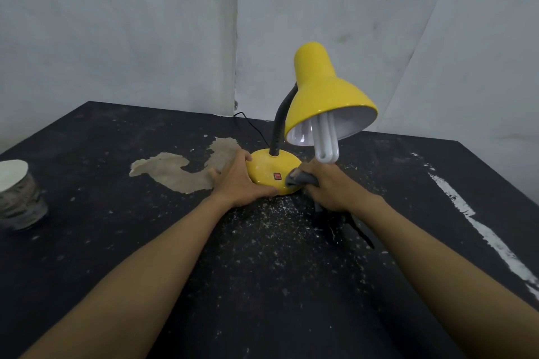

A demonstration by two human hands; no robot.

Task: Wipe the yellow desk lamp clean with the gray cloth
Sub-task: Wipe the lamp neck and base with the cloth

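One cup (18,195) far left; lamp (320,90) overhangs cloth (302,179).

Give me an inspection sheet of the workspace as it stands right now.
Surface: black table, speckled with white dust; tan patch left of the lamp, white streak at right.
Job's things: yellow desk lamp upright on its base, bulb exposed; gray cloth against the base's right side.
Clutter: pale cup at far left.
Grippers: left hand holds the base's left side; right hand grips the cloth.
Cables: black cord runs from the base towards the wall.
Surroundings: gray-white walls, corner behind.
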